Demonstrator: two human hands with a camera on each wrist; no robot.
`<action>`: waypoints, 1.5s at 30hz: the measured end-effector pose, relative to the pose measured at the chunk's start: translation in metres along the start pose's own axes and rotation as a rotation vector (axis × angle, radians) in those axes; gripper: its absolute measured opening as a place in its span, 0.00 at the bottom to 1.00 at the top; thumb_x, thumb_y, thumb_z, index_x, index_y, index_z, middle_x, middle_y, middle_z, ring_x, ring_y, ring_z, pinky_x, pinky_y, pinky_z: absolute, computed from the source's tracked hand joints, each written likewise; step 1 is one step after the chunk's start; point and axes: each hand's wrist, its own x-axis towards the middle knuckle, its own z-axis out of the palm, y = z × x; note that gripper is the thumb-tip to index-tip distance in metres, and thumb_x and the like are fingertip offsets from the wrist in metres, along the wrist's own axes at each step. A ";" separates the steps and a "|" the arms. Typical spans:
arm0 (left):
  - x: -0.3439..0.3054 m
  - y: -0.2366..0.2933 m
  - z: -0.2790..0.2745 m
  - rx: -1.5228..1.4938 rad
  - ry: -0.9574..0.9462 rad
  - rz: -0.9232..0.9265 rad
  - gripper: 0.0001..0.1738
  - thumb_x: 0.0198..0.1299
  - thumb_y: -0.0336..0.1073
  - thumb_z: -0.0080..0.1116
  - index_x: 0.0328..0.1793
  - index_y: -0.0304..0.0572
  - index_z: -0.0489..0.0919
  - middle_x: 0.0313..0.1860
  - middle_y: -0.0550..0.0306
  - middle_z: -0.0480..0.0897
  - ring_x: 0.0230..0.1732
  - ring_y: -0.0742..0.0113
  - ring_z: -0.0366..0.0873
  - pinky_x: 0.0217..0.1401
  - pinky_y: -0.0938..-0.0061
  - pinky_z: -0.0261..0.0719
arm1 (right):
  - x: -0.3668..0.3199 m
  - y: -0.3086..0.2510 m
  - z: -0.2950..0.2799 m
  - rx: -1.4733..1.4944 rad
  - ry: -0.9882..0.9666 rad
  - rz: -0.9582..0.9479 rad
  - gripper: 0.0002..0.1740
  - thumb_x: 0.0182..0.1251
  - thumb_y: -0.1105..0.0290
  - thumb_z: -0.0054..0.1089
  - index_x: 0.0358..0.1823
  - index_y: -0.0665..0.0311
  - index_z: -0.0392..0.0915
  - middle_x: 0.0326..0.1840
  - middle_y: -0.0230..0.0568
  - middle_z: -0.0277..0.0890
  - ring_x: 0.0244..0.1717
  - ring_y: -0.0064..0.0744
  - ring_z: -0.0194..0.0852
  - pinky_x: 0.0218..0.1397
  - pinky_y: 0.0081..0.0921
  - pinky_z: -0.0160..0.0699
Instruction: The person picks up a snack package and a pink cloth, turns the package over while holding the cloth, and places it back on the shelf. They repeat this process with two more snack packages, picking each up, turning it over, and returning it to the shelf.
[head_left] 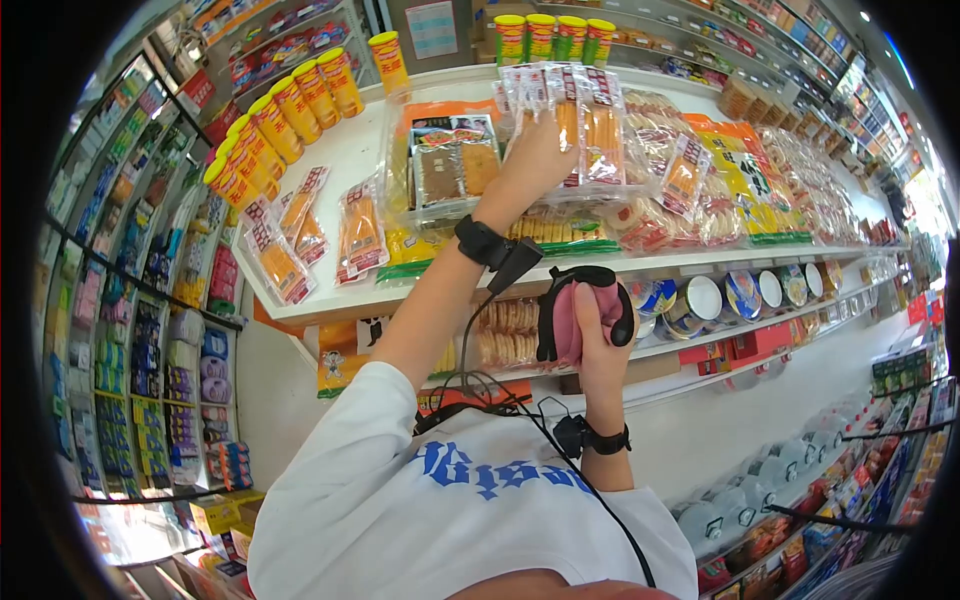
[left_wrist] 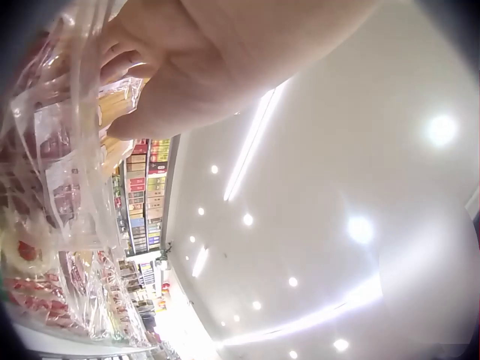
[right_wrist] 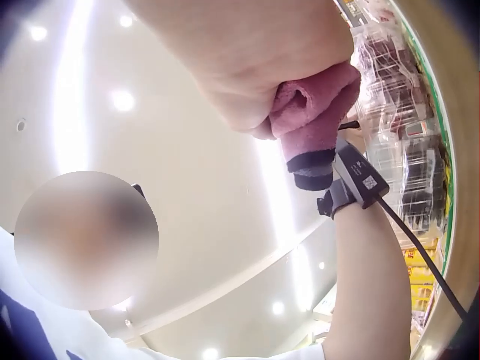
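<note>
My left hand [head_left: 541, 158] reaches over a clear plastic tray [head_left: 600, 192] on the white shelf. Its fingers curl on a clear packet of orange snack sticks [left_wrist: 116, 105], one among several upright ones; the fingertips are partly hidden. Beside it in the tray lie dark and orange packs [head_left: 452, 165]. In front of the shelf edge, my right hand [head_left: 603, 345] grips a folded pink cloth [head_left: 568, 325] with black edging, the thumb lying over it. The right wrist view shows the pink cloth [right_wrist: 315, 112] bunched under that hand.
Yellow canisters [head_left: 290, 103] line the back left of the shelf [head_left: 340, 290]. Loose stick packets [head_left: 361, 230] lie at its left, and bagged snacks [head_left: 735, 170] at its right. Round tins [head_left: 705, 298] stand on the tier below. Black cables [head_left: 480, 385] hang between my arms.
</note>
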 end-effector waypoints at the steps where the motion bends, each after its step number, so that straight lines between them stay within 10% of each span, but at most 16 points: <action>1: 0.004 -0.003 0.009 0.005 0.064 0.047 0.36 0.54 0.43 0.69 0.61 0.23 0.69 0.48 0.27 0.81 0.51 0.39 0.81 0.52 0.56 0.80 | 0.001 0.005 -0.006 0.005 0.019 0.002 0.07 0.71 0.71 0.63 0.45 0.66 0.79 0.36 0.27 0.79 0.37 0.11 0.71 0.40 0.13 0.69; 4: 0.005 -0.009 0.020 -0.155 0.078 0.048 0.25 0.55 0.38 0.65 0.47 0.19 0.73 0.37 0.26 0.81 0.43 0.32 0.81 0.46 0.50 0.80 | 0.003 0.006 -0.017 -0.015 0.027 0.025 0.08 0.71 0.69 0.63 0.44 0.66 0.79 0.36 0.26 0.79 0.36 0.12 0.71 0.40 0.14 0.69; 10: 0.011 -0.023 -0.001 -0.177 0.017 -0.006 0.22 0.56 0.36 0.67 0.52 0.26 0.77 0.37 0.39 0.85 0.33 0.59 0.86 0.35 0.69 0.80 | 0.006 0.007 -0.021 -0.068 0.043 0.021 0.10 0.73 0.66 0.61 0.47 0.65 0.80 0.39 0.27 0.80 0.39 0.13 0.72 0.44 0.15 0.70; 16: -0.034 0.016 -0.085 -0.578 0.385 -0.033 0.16 0.66 0.32 0.61 0.55 0.29 0.78 0.43 0.49 0.87 0.42 0.72 0.85 0.42 0.77 0.82 | 0.022 0.023 -0.025 0.189 0.225 0.088 0.21 0.77 0.57 0.55 0.62 0.63 0.74 0.58 0.32 0.78 0.59 0.23 0.75 0.60 0.24 0.73; 21: -0.107 0.049 -0.130 -0.830 0.170 -0.073 0.13 0.68 0.29 0.59 0.56 0.31 0.78 0.47 0.54 0.86 0.47 0.75 0.82 0.50 0.80 0.79 | 0.037 0.002 0.002 0.271 0.155 0.105 0.25 0.78 0.55 0.52 0.66 0.63 0.70 0.63 0.37 0.74 0.64 0.29 0.72 0.68 0.31 0.70; 24: -0.137 0.049 -0.127 -0.841 0.100 -0.130 0.13 0.68 0.28 0.59 0.55 0.29 0.78 0.46 0.53 0.86 0.48 0.74 0.82 0.52 0.79 0.79 | 0.043 0.006 0.017 0.219 -0.054 0.174 0.19 0.79 0.62 0.53 0.62 0.65 0.74 0.31 0.27 0.75 0.27 0.17 0.70 0.33 0.15 0.71; 31: -0.178 0.040 -0.148 -0.870 0.173 -0.177 0.21 0.67 0.30 0.62 0.64 0.31 0.73 0.54 0.51 0.83 0.53 0.71 0.81 0.58 0.75 0.79 | 0.028 0.014 0.055 -0.044 -0.473 0.255 0.15 0.73 0.66 0.62 0.52 0.70 0.76 0.42 0.31 0.80 0.43 0.16 0.74 0.47 0.16 0.73; 39: -0.181 0.032 -0.144 -1.326 0.265 -0.165 0.28 0.68 0.23 0.52 0.74 0.32 0.64 0.70 0.36 0.72 0.68 0.51 0.74 0.72 0.61 0.73 | 0.014 0.019 0.060 -0.367 -0.645 0.072 0.16 0.68 0.64 0.68 0.48 0.69 0.77 0.38 0.35 0.78 0.36 0.19 0.69 0.41 0.19 0.71; 45: -0.183 0.026 -0.141 -1.320 0.427 -0.283 0.26 0.65 0.22 0.57 0.69 0.37 0.69 0.62 0.49 0.79 0.59 0.63 0.80 0.62 0.68 0.79 | 0.006 0.025 0.060 -0.323 -0.187 0.017 0.17 0.73 0.64 0.62 0.55 0.69 0.75 0.44 0.34 0.78 0.39 0.18 0.70 0.45 0.19 0.72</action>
